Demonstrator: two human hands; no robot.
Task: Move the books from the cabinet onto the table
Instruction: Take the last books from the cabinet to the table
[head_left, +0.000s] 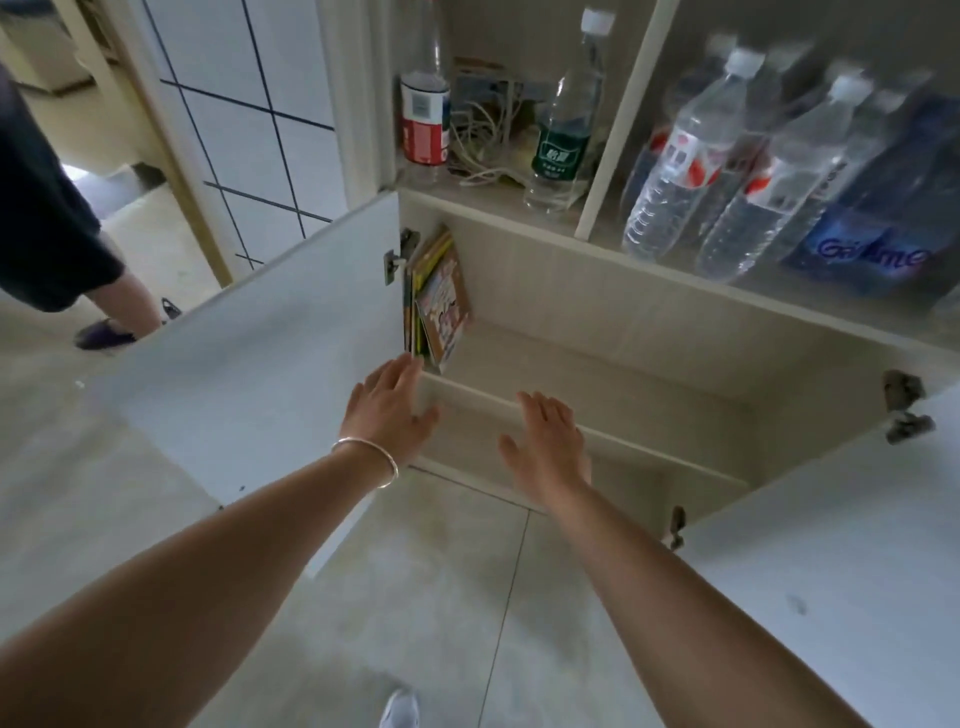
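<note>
Reaching toward the pale wooden cabinet (597, 291), both bare hands hover at its lower shelf with straight, spread fingers, holding nothing. The left hand (392, 410), a thin silver bangle (371, 457) on its wrist, has its fingertips just below the small stack of colourful thin picture books (436, 301), which leans upright against the cabinet's left inner wall beside the open white door (249, 364). The right hand (545, 441) is over the shelf's front edge, apart from the books. Above that shelf, inside the same cabinet, stand clear plastic water bottles (675, 156) and tangled white cables (483, 140).
</note>
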